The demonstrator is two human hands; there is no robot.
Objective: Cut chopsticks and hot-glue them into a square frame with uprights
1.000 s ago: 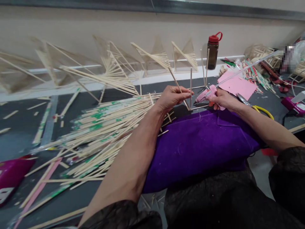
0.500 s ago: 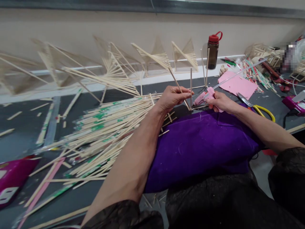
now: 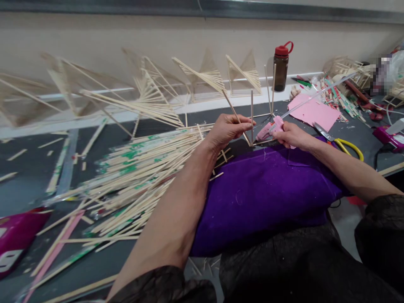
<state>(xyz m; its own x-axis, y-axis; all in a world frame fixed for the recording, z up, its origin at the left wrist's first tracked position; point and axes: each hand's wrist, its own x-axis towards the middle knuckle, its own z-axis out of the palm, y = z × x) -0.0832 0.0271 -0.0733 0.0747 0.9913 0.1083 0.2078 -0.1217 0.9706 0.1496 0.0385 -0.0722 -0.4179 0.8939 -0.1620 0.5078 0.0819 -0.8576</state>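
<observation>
Upright stick [image 3: 252,105] stood at left hand [image 3: 232,128], left of right hand [image 3: 293,134].
Left fingertips, closed, pinched it; right fingers wrapped glue gun [image 3: 273,126], nozzle pointing left near stick's base.

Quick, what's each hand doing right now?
Left hand: closed, fingers pinching an upright stick.
Right hand: closed, holding the glue gun.

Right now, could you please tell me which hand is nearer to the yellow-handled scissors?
The right hand: it holds the pink glue gun just left of the scissors, while the left hand, at an upright stick, is farther left.
</observation>
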